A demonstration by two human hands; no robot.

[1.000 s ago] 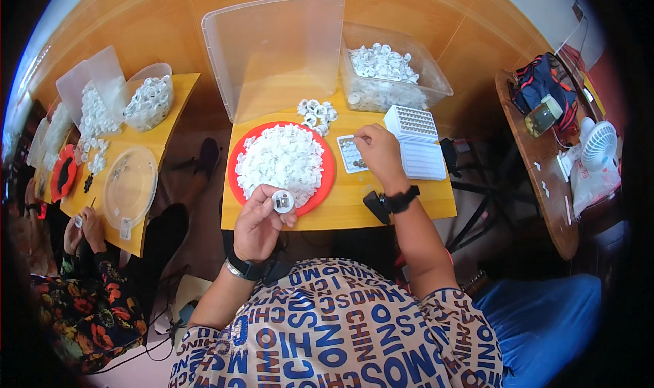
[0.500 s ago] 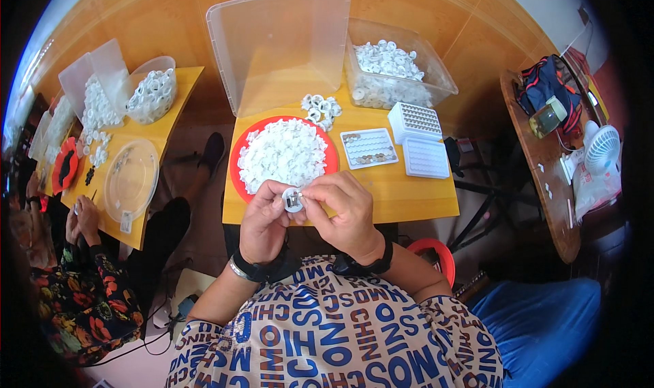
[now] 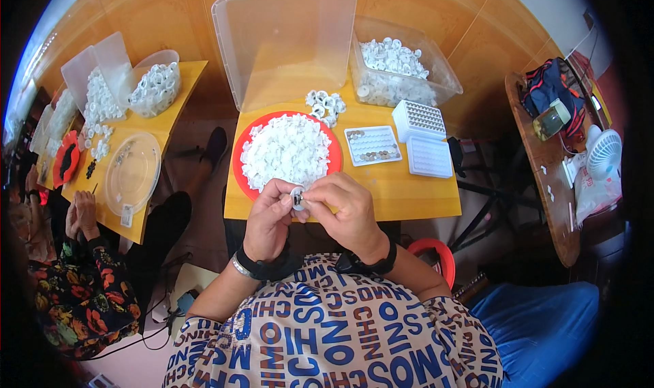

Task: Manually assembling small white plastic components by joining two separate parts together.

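Over the yellow table [image 3: 409, 190], left hand [image 3: 267, 221] and right hand [image 3: 346, 211] together pinch a small white ring-shaped piece [image 3: 298, 198] with a dark centre.

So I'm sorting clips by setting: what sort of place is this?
Probably a small hand-assembly workshop: yellow tables, a red plate heaped with white parts, bins of more, and another worker alongside.

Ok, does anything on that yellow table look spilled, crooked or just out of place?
Nothing looks spilled or damaged. The one loose spot is a small cluster of white rings lying bare on the yellow table, outside the red plate and clear bin. Both hands hold one small piece.
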